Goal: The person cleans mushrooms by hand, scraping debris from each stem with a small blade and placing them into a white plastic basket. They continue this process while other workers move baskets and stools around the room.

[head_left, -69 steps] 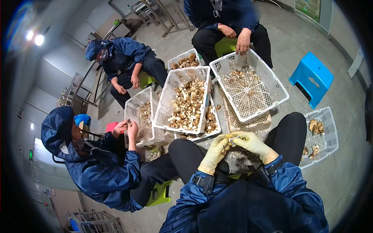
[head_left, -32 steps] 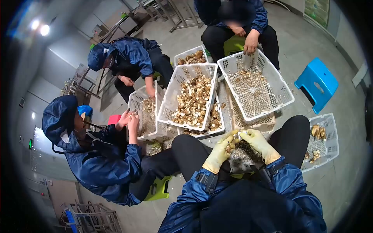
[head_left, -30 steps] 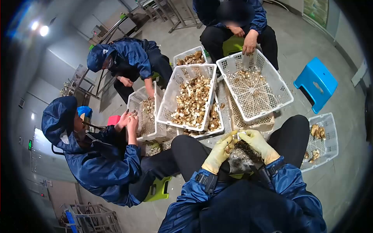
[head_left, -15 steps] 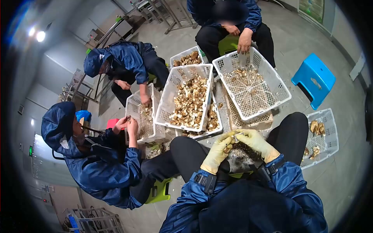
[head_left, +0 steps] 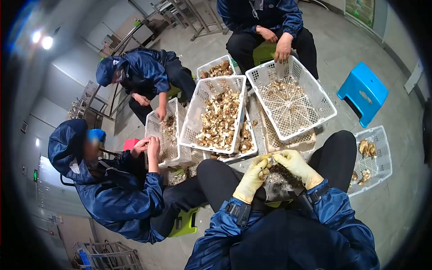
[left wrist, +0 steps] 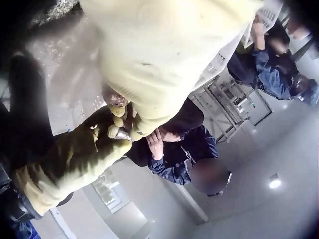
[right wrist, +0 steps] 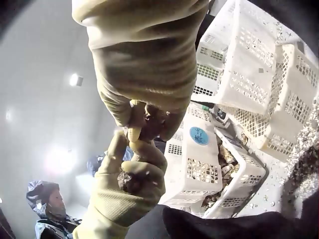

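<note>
Both my hands wear pale yellow rubber gloves and meet over my lap in the head view. My left hand curls its fingers round a brown mushroom, whose lump shows against its palm in the right wrist view. My right hand brings thumb and fingertips to the left fingertips. It pinches a small shiny, blade-like piece; I cannot tell its exact kind. A dark brown piece shows between the right fingers, close above the left hand. The gloves hide most of what is held.
A white crate of cut mushrooms stands ahead, stacked on another. At its right is a white crate with scraps; a smaller crate sits far right. Dark trimmings lie below my hands. Three other people sit around; a blue stool stands right.
My hands parted a little, came together, and now sit slightly apart again at the fingertips. The person at the back left reached into a crate and has partly drawn the hand back.
</note>
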A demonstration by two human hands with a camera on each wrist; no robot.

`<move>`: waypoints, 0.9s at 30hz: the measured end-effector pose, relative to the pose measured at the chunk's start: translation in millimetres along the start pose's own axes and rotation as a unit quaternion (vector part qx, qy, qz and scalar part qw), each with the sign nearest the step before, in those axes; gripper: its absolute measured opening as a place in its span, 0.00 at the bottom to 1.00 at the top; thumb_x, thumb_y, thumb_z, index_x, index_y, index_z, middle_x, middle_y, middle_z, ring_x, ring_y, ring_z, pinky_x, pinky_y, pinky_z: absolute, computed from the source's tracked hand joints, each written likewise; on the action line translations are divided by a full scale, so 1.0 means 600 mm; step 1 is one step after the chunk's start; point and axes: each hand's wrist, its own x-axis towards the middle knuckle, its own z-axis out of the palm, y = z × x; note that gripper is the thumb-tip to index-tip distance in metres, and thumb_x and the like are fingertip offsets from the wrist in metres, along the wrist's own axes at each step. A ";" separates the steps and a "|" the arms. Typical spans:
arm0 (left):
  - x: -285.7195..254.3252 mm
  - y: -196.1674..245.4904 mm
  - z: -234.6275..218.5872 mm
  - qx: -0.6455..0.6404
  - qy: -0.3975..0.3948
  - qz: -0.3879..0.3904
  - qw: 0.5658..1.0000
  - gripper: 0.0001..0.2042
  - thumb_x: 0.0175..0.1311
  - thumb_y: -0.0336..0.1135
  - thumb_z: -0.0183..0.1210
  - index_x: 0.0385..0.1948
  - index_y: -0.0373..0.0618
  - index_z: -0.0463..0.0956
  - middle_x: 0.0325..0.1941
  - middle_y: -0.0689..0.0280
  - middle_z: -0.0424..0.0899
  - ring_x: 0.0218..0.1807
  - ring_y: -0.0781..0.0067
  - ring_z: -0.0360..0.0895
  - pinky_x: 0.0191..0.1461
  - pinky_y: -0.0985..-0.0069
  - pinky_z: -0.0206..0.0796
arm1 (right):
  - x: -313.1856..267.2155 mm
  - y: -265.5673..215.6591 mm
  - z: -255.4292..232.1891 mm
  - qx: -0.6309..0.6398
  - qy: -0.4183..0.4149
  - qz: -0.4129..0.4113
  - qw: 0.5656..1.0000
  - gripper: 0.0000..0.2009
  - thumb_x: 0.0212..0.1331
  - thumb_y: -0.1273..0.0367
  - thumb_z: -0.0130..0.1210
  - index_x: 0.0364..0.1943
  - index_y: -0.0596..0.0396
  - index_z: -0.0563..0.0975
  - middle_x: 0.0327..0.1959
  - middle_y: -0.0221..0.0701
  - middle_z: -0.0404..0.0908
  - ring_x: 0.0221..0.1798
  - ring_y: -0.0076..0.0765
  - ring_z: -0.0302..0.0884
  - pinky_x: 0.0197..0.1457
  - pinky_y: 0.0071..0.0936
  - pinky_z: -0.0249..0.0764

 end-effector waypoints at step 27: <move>-0.023 0.021 0.053 0.214 -0.019 0.083 0.973 0.24 0.71 0.29 0.54 0.68 0.46 0.64 0.46 0.69 0.78 0.28 0.90 0.69 0.25 0.95 0.57 | -0.007 -0.005 0.005 0.123 -0.054 -0.018 0.991 0.14 0.67 0.69 0.56 0.51 0.65 0.79 0.42 0.29 0.84 0.43 0.21 0.79 0.51 0.20 0.75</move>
